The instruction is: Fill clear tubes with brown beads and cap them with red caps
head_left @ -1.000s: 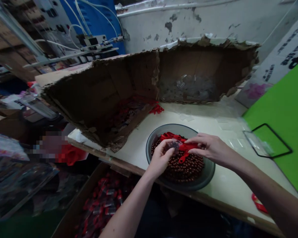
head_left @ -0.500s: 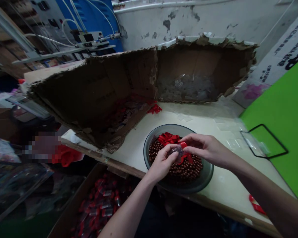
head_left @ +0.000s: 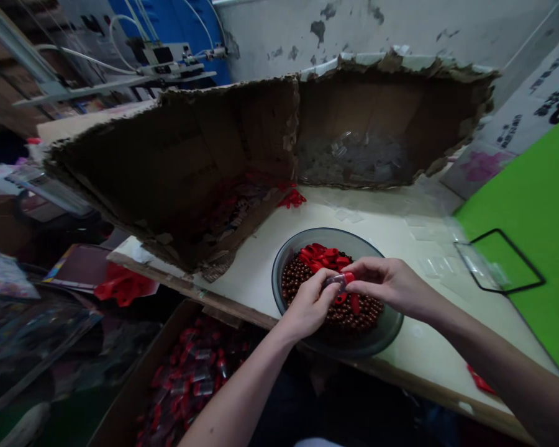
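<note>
My left hand (head_left: 310, 307) is closed around a small clear plastic container (head_left: 334, 283) that looks dark inside. My right hand (head_left: 394, 287) pinches a red cap (head_left: 349, 277) against the container's right end. I cannot tell whether the cap is fully seated. Both hands are above a grey bowl (head_left: 393, 333) standing near the table's front edge. Shiny brown balls (head_left: 361, 315) fill much of the bowl, and a heap of loose red plastic caps (head_left: 320, 254) lies on them. The container's left part is hidden by my fingers.
A torn cardboard box (head_left: 242, 124) stands behind the bowl, with red pieces and clear plastic pieces (head_left: 368, 149) inside. Below the table, at left, another box holds many red-capped clear containers (head_left: 198, 372). A green panel (head_left: 531, 242) with a black wire frame (head_left: 533, 285) is at right.
The red cap now lines up with the end of the clear container, and my right hand's fingers have closed around it. The view has shifted slightly.
</note>
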Demonstrator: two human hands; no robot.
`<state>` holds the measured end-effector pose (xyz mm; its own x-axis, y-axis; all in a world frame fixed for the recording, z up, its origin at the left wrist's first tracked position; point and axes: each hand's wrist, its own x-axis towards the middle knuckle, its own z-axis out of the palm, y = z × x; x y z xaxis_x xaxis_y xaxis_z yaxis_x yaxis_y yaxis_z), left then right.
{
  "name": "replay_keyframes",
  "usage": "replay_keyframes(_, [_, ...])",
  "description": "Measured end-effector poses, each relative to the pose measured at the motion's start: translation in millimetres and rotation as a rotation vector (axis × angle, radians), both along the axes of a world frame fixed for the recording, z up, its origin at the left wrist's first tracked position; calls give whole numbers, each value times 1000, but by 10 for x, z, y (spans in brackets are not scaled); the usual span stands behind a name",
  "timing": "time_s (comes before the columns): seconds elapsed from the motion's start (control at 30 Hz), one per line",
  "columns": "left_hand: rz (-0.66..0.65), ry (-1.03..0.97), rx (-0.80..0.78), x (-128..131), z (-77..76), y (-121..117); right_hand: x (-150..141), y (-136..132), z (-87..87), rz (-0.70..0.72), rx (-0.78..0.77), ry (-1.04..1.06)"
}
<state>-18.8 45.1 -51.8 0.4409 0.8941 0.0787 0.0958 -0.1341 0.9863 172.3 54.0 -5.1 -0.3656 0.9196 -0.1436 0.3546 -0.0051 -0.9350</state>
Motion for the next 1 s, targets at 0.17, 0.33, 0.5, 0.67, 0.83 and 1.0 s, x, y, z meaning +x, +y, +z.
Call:
replay_keyframes(0.17, [-36, 44, 13, -1, 48, -28, 22, -32, 11, 0, -26, 2])
replay_keyframes(0.33, [-59, 41, 7, 15, 73, -45, 68, -54, 33, -2, -43, -4])
replay_keyframes(0.5, [-43, 11, -24, 40, 57, -43, 91, -48, 29, -16, -75, 31])
replay_keyframes(0.67, [-42, -6, -70, 59, 42, -44, 119, -34, 32, 4, -73, 27])
replay_keyframes(0.83, [-37, -4, -75, 64, 51, -50, 131, -22, 38, 11, -69, 7])
replay_keyframes(1.0, [-21, 30, -49, 63, 75, -54, 95, -31, 71, -3, -93, 32])
